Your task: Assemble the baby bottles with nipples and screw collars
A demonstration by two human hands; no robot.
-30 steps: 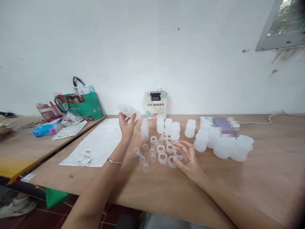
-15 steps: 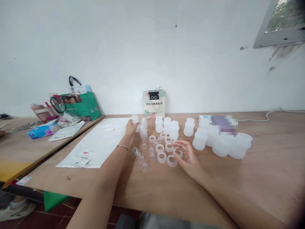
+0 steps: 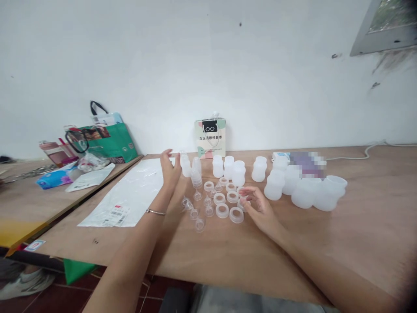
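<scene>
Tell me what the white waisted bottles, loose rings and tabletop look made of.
Bottles: probably matte plastic or silicone, given their milky, translucent walls. Rings: likely smooth plastic, semi-clear with pale rims. Tabletop: apparently wood or wood-look board, brown with a soft sheen.

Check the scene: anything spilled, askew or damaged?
Below the window, a rough brownish patch mars the white wall, as if damaged. No spill shows on the table; one teat may be tipped, too small to tell.

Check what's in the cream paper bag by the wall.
A bottle top shows above the paper bag; whether it stands inside or behind, I can't tell. The bag's front hides anything lower down.
</scene>
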